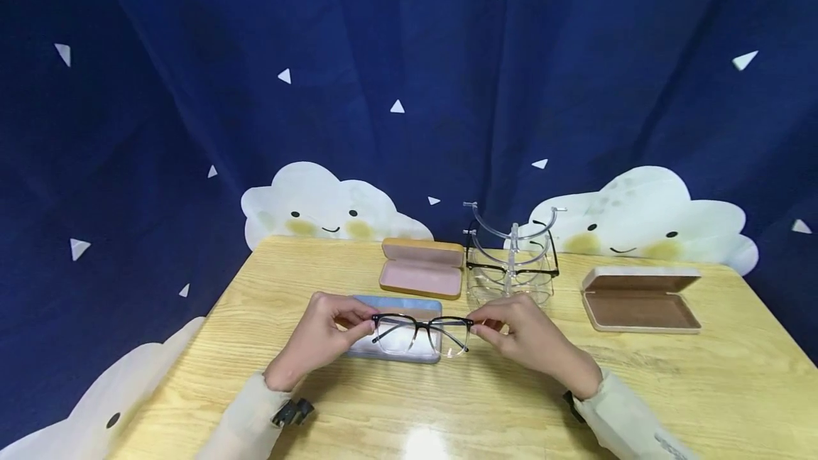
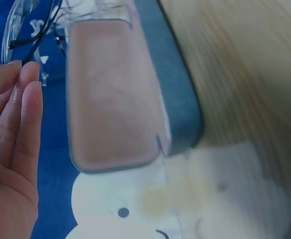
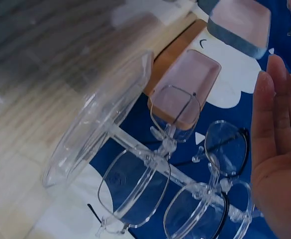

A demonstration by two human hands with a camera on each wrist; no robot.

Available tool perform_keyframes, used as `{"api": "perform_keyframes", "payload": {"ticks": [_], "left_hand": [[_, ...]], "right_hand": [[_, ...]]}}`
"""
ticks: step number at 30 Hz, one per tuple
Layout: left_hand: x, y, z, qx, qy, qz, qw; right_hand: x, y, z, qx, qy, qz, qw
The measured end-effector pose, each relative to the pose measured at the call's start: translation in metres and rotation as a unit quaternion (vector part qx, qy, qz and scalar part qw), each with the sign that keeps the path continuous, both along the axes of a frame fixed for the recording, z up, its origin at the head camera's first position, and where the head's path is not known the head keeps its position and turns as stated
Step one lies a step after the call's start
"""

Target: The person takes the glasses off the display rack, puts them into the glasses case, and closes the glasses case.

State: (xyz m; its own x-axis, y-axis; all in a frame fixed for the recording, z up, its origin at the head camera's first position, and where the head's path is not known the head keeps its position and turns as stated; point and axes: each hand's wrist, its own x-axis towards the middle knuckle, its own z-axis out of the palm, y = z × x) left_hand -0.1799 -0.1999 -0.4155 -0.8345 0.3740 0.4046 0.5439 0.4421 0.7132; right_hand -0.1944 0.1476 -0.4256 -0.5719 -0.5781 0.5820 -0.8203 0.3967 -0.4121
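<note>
A pair of eyeglasses [image 1: 422, 325] with a dark upper rim and clear lower rims is held up by both hands. My left hand [image 1: 324, 332] pinches it at one end of the frame, and my right hand [image 1: 527, 338] pinches the opposite end. Its temples are folded in behind the lenses. Below and behind it lies an open blue glasses case [image 1: 396, 302], whose lining looks pinkish [image 2: 108, 94] in the left wrist view. At the right edge of the right wrist view, only a sliver of the eyeglasses shows beyond the fingers [image 3: 264, 104].
Behind the blue case sits an open orange glasses case [image 1: 422, 277]. A clear display stand [image 1: 513, 254] bearing other glasses [image 1: 537, 272] rises beside it. Farther right, an open white case with brown lining [image 1: 639, 309] rests on the wooden table [image 1: 358, 410]. A blue curtain [image 1: 358, 34] hangs behind.
</note>
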Motion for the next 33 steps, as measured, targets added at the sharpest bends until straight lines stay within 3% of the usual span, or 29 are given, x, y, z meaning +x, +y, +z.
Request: {"api": "perform_keyframes", "payload": {"ticks": [7, 11, 17, 28, 33], "left_hand": [[-0.005, -0.011, -0.007, -0.047, 0.013, 0.008, 0.9988], [-0.008, -0.013, -0.010, -0.087, 0.041, 0.016, 0.9953], [-0.012, -0.017, -0.017, -0.146, 0.093, 0.048, 0.9838], [-0.016, -0.027, -0.019, -0.232, 0.095, 0.078, 0.9651], [-0.017, -0.028, -0.021, -0.267, 0.108, 0.088, 0.9536]], "right_hand": [[-0.003, -0.014, -0.003, 0.056, -0.004, -0.022, 0.998], [-0.007, -0.020, -0.001, 0.074, -0.012, -0.034, 0.997], [-0.013, -0.028, -0.004, 0.101, -0.006, -0.047, 0.994], [-0.019, -0.044, -0.006, 0.155, -0.015, -0.068, 0.985], [-0.020, -0.047, -0.009, 0.162, 0.018, -0.069, 0.984]]}}
